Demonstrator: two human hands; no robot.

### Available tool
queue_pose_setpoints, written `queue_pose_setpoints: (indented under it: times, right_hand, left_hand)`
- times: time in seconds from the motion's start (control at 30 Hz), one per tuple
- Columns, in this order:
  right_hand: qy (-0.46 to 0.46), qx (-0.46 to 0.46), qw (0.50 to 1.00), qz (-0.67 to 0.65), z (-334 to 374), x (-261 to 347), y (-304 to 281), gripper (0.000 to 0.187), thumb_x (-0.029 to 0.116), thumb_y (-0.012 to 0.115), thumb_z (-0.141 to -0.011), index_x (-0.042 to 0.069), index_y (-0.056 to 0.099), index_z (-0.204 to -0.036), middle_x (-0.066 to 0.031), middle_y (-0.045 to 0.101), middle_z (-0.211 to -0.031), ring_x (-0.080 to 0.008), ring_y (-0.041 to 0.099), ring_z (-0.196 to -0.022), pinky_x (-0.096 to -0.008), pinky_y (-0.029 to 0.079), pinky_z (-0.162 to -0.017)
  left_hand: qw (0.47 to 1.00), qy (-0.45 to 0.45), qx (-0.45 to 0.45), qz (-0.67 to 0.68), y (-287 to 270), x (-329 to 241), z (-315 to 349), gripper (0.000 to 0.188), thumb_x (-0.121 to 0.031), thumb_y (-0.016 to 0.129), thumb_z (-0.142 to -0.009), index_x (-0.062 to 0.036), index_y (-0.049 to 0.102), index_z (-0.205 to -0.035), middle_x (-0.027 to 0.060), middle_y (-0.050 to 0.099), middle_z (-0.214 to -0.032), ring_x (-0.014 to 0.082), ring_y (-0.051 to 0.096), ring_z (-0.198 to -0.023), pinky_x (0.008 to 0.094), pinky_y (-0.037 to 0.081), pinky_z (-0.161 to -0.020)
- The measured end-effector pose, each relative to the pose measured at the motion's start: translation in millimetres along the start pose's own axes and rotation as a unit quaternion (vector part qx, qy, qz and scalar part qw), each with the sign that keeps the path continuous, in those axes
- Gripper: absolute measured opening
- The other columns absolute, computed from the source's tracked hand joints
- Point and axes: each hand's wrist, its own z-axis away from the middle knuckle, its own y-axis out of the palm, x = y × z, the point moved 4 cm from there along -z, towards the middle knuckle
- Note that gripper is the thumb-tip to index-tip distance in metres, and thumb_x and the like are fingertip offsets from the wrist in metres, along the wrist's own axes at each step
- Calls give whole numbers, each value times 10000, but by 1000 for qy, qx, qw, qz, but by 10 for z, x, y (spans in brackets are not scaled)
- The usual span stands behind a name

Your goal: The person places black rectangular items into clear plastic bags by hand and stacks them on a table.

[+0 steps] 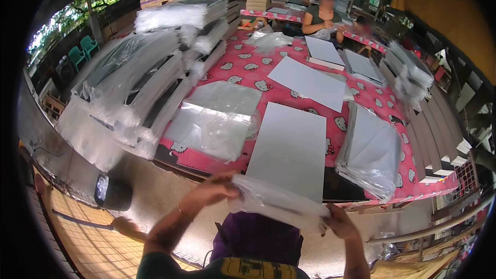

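My left hand (218, 188) and my right hand (340, 221) are both closed on opposite ends of a clear plastic bag (279, 204). The bag stretches between them just off the table's front edge. It overlaps the near end of a white sheet (289, 144), which lies flat on the table and reaches to its edge. Left of that sheet lies a loose pile of clear plastic bags (212, 124). To its right is a stack of plastic-wrapped white sheets (369, 150). Another white sheet (310, 82) lies at an angle farther back.
The table has a pink patterned cover (232, 64). Tall stacks of plastic-wrapped packs (129, 82) crowd its left side. More wrapped packs (408, 70) and grey-brown stacks (439, 129) line the right. Across the table, a person (323, 18) handles plastic near a white stack (324, 51).
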Motion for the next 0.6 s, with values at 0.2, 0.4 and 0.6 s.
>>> queue_pose_setpoints:
  times: [0.2,0.4,0.6]
  right_hand:
    - [-110,-357,926,46,32,-457,306,434,18,432,-889,-12,453,-1321,-73,583,-825,-124,583,-608,-258,503,-493]
    - [-151,-397,899,106,34,-456,443,404,-7,404,-895,-28,483,-1290,-110,621,-896,-148,637,-728,-288,555,-607]
    - [-168,-414,893,-52,376,-59,338,163,5,512,-858,-72,565,-991,-129,625,-826,-169,638,-652,-299,565,-584]
  left_hand:
    - [926,22,-324,-192,167,718,239,403,-11,484,-845,-4,498,-1248,116,649,-861,126,616,-696,267,492,-612]
    - [839,70,-347,-413,164,817,329,465,2,453,-831,31,488,-1294,199,668,-893,180,658,-788,270,488,-635]
    - [936,124,-268,-193,140,725,453,377,25,556,-805,30,571,-1181,136,674,-919,156,647,-790,302,520,-701]
